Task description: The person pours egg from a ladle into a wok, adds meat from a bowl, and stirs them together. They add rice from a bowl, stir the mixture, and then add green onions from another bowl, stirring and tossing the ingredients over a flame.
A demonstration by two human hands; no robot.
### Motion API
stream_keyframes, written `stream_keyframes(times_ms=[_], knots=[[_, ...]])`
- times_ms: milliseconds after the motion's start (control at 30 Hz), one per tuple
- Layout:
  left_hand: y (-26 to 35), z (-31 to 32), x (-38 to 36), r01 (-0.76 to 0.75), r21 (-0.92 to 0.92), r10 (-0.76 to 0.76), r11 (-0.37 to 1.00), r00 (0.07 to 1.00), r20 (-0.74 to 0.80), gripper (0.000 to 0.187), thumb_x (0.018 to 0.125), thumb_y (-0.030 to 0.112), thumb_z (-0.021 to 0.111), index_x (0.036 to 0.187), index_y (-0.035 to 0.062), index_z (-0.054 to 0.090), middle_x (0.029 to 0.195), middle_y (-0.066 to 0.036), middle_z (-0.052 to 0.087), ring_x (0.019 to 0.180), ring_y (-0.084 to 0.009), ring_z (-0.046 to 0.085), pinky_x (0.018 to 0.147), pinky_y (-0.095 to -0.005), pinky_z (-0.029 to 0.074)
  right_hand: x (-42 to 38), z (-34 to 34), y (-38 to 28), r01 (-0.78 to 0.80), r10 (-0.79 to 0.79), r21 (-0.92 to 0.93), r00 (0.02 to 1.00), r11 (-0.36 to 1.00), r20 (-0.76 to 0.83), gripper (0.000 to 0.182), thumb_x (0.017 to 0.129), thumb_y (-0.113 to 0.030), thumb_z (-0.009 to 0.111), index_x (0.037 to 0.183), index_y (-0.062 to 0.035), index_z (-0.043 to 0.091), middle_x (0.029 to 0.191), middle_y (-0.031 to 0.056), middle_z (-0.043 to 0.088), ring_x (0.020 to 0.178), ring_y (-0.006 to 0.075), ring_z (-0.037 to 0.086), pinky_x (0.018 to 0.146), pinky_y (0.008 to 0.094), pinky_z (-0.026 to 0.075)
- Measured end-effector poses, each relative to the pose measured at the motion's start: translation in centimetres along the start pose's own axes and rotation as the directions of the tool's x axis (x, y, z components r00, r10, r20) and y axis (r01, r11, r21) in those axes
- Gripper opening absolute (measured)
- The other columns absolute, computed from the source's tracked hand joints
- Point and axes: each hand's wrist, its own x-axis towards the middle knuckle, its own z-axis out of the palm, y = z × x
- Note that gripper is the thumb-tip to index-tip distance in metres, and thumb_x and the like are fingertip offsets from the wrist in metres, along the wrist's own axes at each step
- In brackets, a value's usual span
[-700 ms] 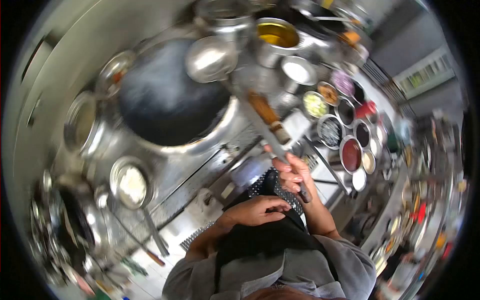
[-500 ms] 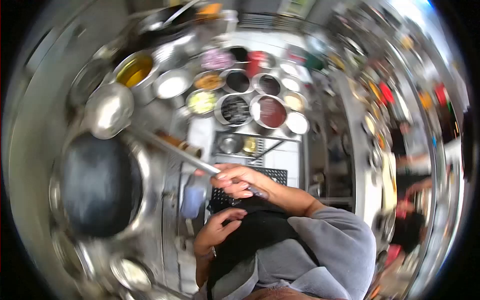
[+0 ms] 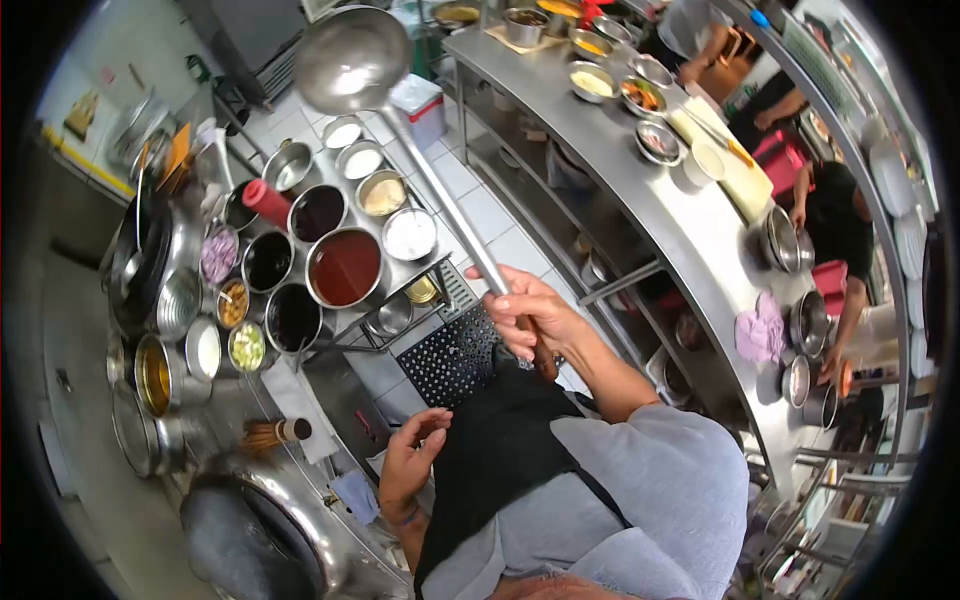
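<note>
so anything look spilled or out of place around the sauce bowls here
No spill shows. The one odd thing: the ladle in the right hand hangs raised over the floor past the sauce bowls, apparently empty. The left hand rests at the apron.

Ladle (image 3: 352,60) handle end hidden inside right hand (image 3: 530,325); wok (image 3: 255,540) cut off at bottom edge; far bowls (image 3: 600,82) too small to read.

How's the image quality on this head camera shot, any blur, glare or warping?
Head view: heavy fisheye warp bends the steel counter into an arc, with black corners; bright glare on the ladle bowl; the right hand on its handle is fairly sharp; the wok at the lower edge is soft and dim.
</note>
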Motion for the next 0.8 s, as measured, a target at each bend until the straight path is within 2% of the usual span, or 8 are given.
stream_keyframes(times_ms=[67,167,267,400,433,600,667,800], knots=[[0.5,1.5,2.4,0.057,-0.007,-0.056,0.998,0.998,0.039,0.031,0.098,0.009,0.061,0.127,-0.0005,0.059,0.118,-0.008,0.067,0.111,-0.0163,0.062,0.099,-0.0301,0.046,-2.6,-3.4,-1.5,0.054,-0.064,-0.064,0.985,0.996,-0.161,0.051,0.097,-0.011,0.058,0.145,-0.0057,0.04,0.067,-0.0004,0.044,0.04,0.0072,0.044,0.032,0.0249,0.043],[1.1,3.6,5.7,0.078,0.041,-0.082,0.996,0.99,0.114,0.033,0.098,0.01,0.061,0.129,-0.0013,0.058,0.12,-0.009,0.067,0.112,-0.017,0.062,0.099,-0.0306,0.047,-6.3,-7.6,-3.1,0.04,-0.077,-0.1,0.912,0.994,-0.403,0.046,0.099,-0.013,0.058,0.142,-0.0044,0.043,0.065,-0.0017,0.042,0.038,0.0048,0.04,0.03,0.0228,0.039],[2.0,5.2,8.7,0.202,0.075,-0.211,0.977,0.965,0.155,0.033,0.098,0.009,0.061,0.129,-0.0027,0.057,0.121,-0.01,0.066,0.112,-0.0176,0.062,0.1,-0.0317,0.047,-9.2,-11.1,-4.0,0.024,-0.106,-0.173,0.867,0.985,-0.486,0.038,0.102,-0.02,0.057,0.135,-0.0036,0.047,0.064,-0.0009,0.043,0.038,0.0045,0.039,0.029,0.0225,0.038],[3.5,5.9,12.3,0.158,0.132,-0.18,0.979,0.967,0.182,0.035,0.098,0.012,0.062,0.129,-0.0034,0.058,0.12,-0.011,0.067,0.111,-0.0179,0.062,0.1,-0.032,0.047,-10.9,-15.4,-3.3,0.005,-0.046,-0.083,0.861,0.997,-0.506,0.031,0.103,-0.027,0.057,0.124,-0.006,0.048,0.065,-0.0012,0.044,0.038,0.005,0.036,0.029,0.0225,0.037],[4.2,5.8,13.1,0.153,0.151,-0.179,0.977,0.967,0.183,0.035,0.098,0.013,0.062,0.129,-0.0035,0.058,0.12,-0.011,0.067,0.111,-0.0182,0.062,0.1,-0.0322,0.047,-10.5,-15.8,-3.0,0.007,-0.033,-0.052,0.864,0.999,-0.502,0.023,0.103,-0.028,0.057,0.113,-0.0101,0.048,0.067,-0.0013,0.044,0.038,0.0048,0.037,0.03,0.0227,0.038],[6.1,5.0,17.0,0.167,0.146,-0.198,0.975,0.954,0.226,0.036,0.097,0.015,0.063,0.128,-0.0039,0.058,0.119,-0.012,0.068,0.11,-0.0196,0.063,0.1,-0.0331,0.047,-7.9,-16.0,-2.0,-0.011,0.06,0.104,0.873,0.995,-0.484,0.024,0.104,-0.02,0.054,0.127,-0.0142,0.049,0.071,-0.0021,0.044,0.041,0.0048,0.039,0.03,0.0229,0.038],[6.4,4.6,19.2,0.159,0.088,-0.178,0.983,0.933,0.311,0.033,0.098,0.013,0.063,0.125,-0.0034,0.06,0.118,-0.011,0.068,0.11,-0.0188,0.063,0.099,-0.032,0.047,-6.8,-16.4,-1.0,-0.012,0.078,0.144,0.88,0.99,-0.468,0.03,0.104,-0.019,0.053,0.133,-0.0135,0.048,0.071,-0.002,0.044,0.041,0.0051,0.039,0.031,0.0236,0.039],[7.5,4.3,25.1,0.103,0.083,-0.13,0.991,0.867,0.481,0.025,0.099,0.011,0.06,0.119,-0.0027,0.062,0.115,-0.01,0.068,0.106,-0.0155,0.063,0.095,-0.0286,0.048,-4.8,-14.9,-1.6,-0.059,0.083,0.063,0.868,0.996,-0.49,0.033,0.104,-0.021,0.054,0.134,-0.0105,0.052,0.071,-0.0028,0.045,0.045,0.0059,0.043,0.035,0.0243,0.041]])
